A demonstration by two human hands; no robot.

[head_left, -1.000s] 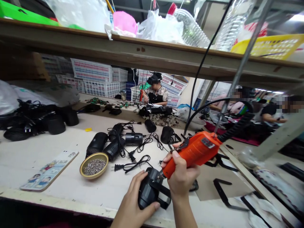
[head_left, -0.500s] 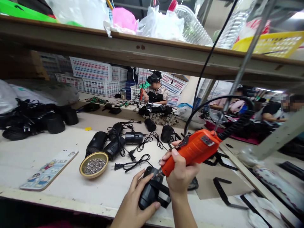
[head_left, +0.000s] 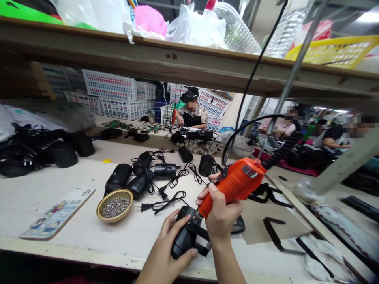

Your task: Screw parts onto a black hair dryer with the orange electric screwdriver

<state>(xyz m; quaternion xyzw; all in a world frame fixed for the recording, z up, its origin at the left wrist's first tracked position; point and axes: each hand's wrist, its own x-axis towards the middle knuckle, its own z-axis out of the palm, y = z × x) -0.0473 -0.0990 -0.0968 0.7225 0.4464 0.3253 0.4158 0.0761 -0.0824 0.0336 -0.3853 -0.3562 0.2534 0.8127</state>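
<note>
My right hand [head_left: 220,215] is wrapped round an orange electric screwdriver [head_left: 233,183], tilted with its tip down and to the left. The tip meets the side of a black cylindrical housing [head_left: 182,238], where a black U-shaped bracket [head_left: 203,246] is fitted; the screw itself I cannot make out. My left hand [head_left: 168,248] grips the housing from the left, fingers over its top and thumb at the near side. A black power cord with a plug [head_left: 146,207] lies just beyond. Left of it stands a yellow bowl [head_left: 100,215] of small screws [head_left: 116,207].
More black housings [head_left: 118,177] with cords lie behind the bowl. A printed board [head_left: 59,215] is at the left. Loose black brackets [head_left: 274,236] lie at the right. A shelf [head_left: 183,65] crosses overhead, and a metal rod [head_left: 291,79] slants down near the screwdriver. Co-workers sit beyond.
The whole view has shifted slightly, so things appear a little further left. Both hands keep their holds, and the screwdriver tip stays at the housing.
</note>
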